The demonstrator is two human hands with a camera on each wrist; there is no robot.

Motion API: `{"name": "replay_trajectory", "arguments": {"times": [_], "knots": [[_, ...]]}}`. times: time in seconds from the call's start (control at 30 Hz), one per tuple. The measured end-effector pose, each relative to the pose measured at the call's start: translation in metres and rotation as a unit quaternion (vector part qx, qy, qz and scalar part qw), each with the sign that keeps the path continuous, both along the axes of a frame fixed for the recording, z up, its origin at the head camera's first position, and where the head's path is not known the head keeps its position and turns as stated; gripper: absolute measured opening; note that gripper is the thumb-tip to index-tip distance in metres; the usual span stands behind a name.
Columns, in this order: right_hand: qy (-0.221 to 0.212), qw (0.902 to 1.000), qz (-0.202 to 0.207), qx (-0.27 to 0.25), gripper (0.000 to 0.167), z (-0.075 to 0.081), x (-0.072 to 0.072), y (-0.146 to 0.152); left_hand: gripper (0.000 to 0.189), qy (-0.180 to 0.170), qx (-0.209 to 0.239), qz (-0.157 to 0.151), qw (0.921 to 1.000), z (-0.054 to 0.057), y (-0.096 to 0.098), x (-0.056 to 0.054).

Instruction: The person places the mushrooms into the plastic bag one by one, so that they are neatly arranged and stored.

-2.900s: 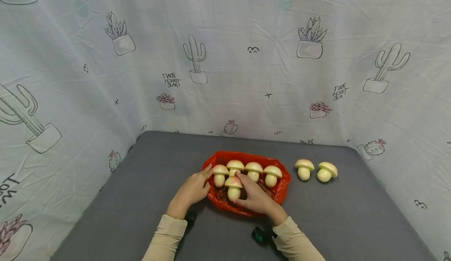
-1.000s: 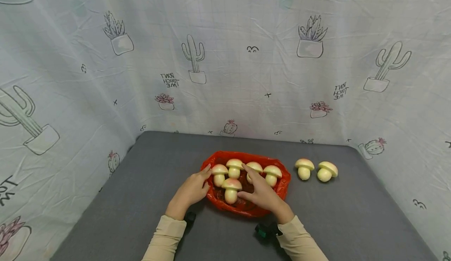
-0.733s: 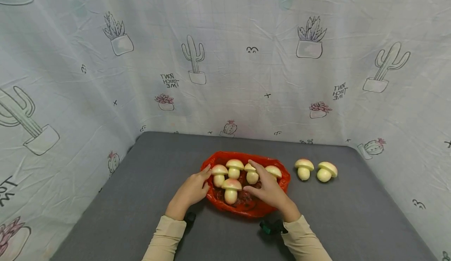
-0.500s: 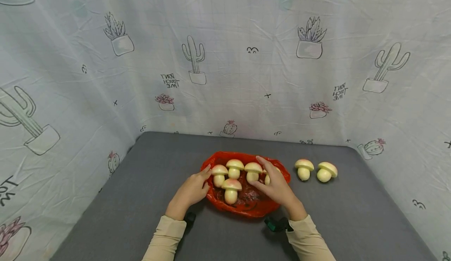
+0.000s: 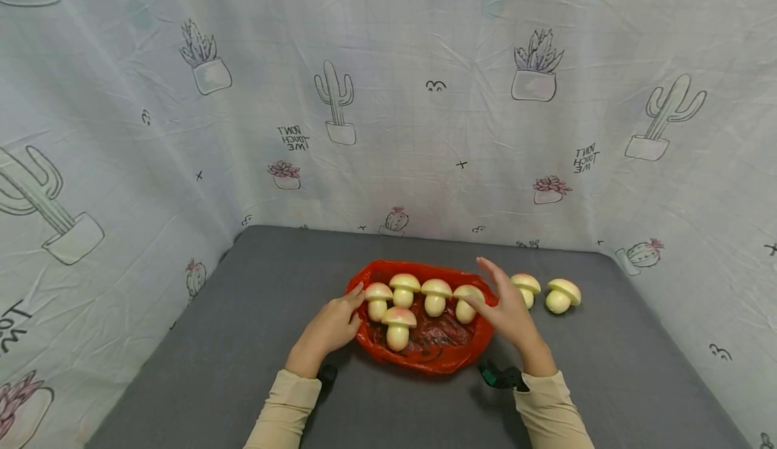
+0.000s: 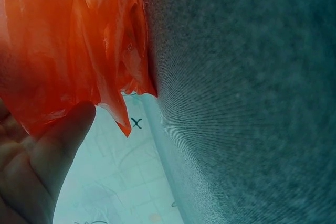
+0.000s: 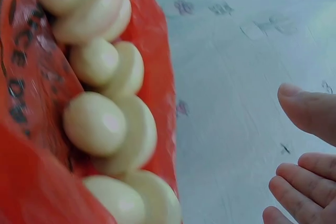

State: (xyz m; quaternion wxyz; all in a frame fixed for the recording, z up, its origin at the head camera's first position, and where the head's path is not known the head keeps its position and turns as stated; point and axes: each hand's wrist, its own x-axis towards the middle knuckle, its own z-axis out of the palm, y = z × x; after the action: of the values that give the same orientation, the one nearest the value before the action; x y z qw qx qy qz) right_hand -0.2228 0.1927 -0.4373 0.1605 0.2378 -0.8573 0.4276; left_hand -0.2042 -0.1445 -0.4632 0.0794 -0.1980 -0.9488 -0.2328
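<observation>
A red plastic bag (image 5: 434, 363) with dark printing, spread open like a shallow basket, holds several pale toy mushrooms (image 5: 398, 327) with pink-tinged caps. My left hand (image 5: 330, 327) grips its left rim; in the left wrist view the thumb (image 6: 73, 129) presses the red plastic and the other fingers are mostly hidden. My right hand (image 5: 510, 307) is spread above the right rim, thumb and fingers apart, holding nothing. Its thumb overlaps the rightmost mushroom (image 5: 464, 311) in the bag. Beyond its fingers, two more mushrooms lie on the table, a nearer one (image 5: 527, 286) partly covered and another (image 5: 562, 296).
The grey tabletop (image 5: 243, 368) carries the bag near its middle. A pale cloth curtain (image 5: 388, 98) printed with cacti hangs behind and along both sides. Dark wrist cameras show under both forearms, the right one (image 5: 500, 375) low over the table.
My right hand has let go of the front mushroom inside the bag, then moved right across the bag to its right rim. The left hand has stayed at the left rim.
</observation>
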Motion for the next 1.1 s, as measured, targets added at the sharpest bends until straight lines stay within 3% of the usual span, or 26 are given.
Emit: {"name": "replay_trajectory", "arguments": {"times": [0.17, 0.43, 0.73, 1.1], "knots": [[0.009, 0.9993, -0.035, 0.000, 0.072, 0.003, -0.003, 0.019, 0.050, 0.005, 0.001, 0.000, 1.0000, 0.002, 0.000, -0.001], [-0.020, 0.9959, -0.086, -0.020, 0.077, 0.005, -0.003, 0.056, 0.050, 0.011, -0.002, -0.003, 0.9999, 0.003, 0.001, -0.001], [-0.016, 0.9880, -0.153, 0.011, 0.078, -0.003, -0.003, 0.098, 0.050, 0.019, -0.004, -0.005, 0.9998, 0.004, 0.002, -0.001], [-0.060, 0.9826, -0.176, 0.009, 0.086, -0.014, -0.008, 0.136, 0.051, 0.006, -0.007, 0.001, 1.0000, 0.000, 0.000, -0.001]]}}
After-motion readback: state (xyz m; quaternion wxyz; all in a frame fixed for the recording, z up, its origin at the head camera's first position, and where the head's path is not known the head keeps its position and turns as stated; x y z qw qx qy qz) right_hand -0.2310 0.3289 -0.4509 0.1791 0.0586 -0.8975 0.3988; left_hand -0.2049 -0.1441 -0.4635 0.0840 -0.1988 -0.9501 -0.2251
